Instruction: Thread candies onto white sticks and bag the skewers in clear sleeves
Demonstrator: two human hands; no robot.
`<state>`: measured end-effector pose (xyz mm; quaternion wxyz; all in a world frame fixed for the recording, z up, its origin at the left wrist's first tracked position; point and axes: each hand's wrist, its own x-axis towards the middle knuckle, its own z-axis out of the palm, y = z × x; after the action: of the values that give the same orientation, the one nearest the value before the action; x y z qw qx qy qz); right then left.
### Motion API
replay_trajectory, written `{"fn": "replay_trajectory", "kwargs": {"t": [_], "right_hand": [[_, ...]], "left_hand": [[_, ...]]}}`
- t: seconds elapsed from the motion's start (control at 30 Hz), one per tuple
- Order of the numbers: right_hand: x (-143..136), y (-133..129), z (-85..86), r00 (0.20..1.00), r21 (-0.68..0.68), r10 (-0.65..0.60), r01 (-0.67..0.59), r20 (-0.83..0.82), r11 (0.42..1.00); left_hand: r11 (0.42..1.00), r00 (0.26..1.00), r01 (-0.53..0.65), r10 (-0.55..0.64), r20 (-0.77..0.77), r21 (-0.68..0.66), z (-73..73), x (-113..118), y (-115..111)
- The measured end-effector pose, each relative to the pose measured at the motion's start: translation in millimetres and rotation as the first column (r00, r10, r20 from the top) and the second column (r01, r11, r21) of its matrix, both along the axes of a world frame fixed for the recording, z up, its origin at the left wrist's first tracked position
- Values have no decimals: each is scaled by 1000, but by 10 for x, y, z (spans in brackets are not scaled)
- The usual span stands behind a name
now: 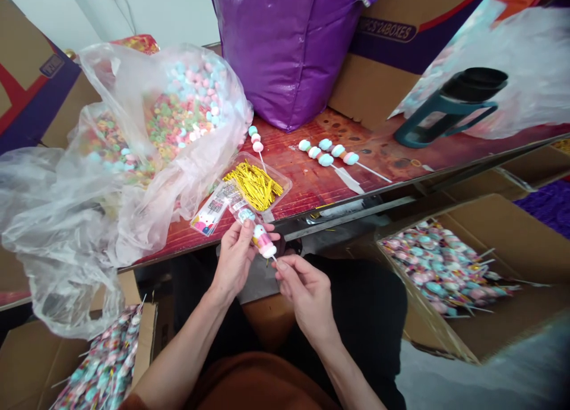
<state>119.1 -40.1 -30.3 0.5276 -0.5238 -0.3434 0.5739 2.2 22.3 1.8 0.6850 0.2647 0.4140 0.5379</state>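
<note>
The white stick [274, 258] of a candy pop [263, 242] was pinched by the right hand [307, 291], thumb and finger closed on it, and its puffy top was held by the left hand [236, 256], fingers curled around it, near the red table [307, 196]. Past it, gold ties [256, 186] were piled in a clear tray [285, 186], with a purple bag [285, 54] behind.

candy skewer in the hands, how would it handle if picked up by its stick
Probably top-heavy: the candy skewer bunches its thick rounded pieces at one end of a thin white stick. It may feel slippery, since a clear plastic sleeve seems to cover the pieces. Set down, it might roll a little, given those rounded shapes.
</note>
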Motion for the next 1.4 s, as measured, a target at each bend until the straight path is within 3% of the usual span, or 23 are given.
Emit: {"fn": "replay_trajectory", "kwargs": {"t": [0.17,0.3,0.5,0.7,0.93,1.13,1.4], "right_hand": [[-81,27,-6,950,200,-141,86,280,976],[-148,79,31,902,334,-197,63,385,941],[-14,33,60,934,237,-85,1,346,971],[97,37,75,907,287,-24,-108,421,952],[93,85,102,834,391,-93,-153,543,908],[19,108,92,697,507,-257,-176,669,844],[-14,76,109,769,499,-197,-178,608,848]], "left_hand": [[999,997,35,-36,-61,-25,-34,64,-74],[998,999,43,-44,-25,-45,1,27,-73],[998,999,-12,15,50,-61,91,-64,21],[998,998,-11,16,66,-67,77,-50,37],[1000,999,12,-11,-47,14,-1,-8,-39],[998,998,57,-56,-42,16,42,-41,-57],[997,999,-41,39,27,59,88,-27,-15]]}}
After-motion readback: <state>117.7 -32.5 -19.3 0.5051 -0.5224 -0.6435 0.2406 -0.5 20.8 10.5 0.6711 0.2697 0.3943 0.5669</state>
